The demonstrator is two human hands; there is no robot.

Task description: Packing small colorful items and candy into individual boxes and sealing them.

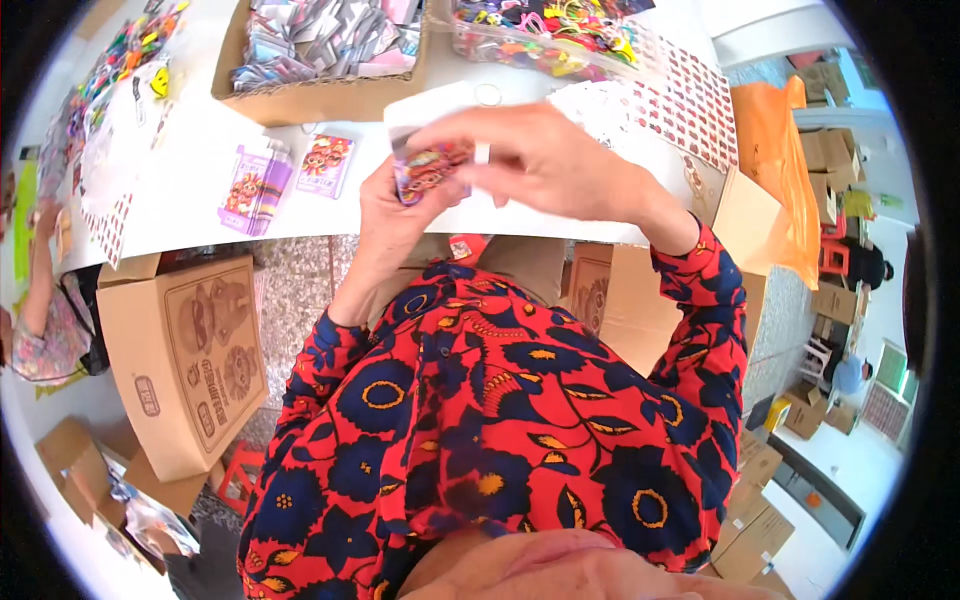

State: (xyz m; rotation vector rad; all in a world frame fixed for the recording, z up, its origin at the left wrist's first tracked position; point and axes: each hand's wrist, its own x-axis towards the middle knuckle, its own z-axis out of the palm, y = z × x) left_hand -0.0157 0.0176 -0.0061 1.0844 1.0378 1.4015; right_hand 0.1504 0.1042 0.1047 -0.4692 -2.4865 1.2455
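My left hand (pixel 398 208) grips a small printed box (pixel 428 172) in purple and red, thumb in front, just above the table's near edge. A pale flap stands up at the box's top. My right hand (pixel 560 160) reaches across from the right, its fingers and thumb curled over the same box and slightly blurred. A white band (pixel 482 154) shows on one of its fingers. Whatever lies between the right fingertips is hidden. To the left on the white table (pixel 360 215) are a stack of flat purple boxes (pixel 255 188) and a printed card or box (pixel 324 166).
A carton (pixel 320 103) of grey packets and a clear bin (pixel 545 50) of colourful trinkets stand at the back. Sticker sheets (pixel 690 100) lie right, near an orange bag (pixel 780 160). Large cartons (pixel 185 360) flank me below the table. Another person's arm (pixel 40 270) is far left.
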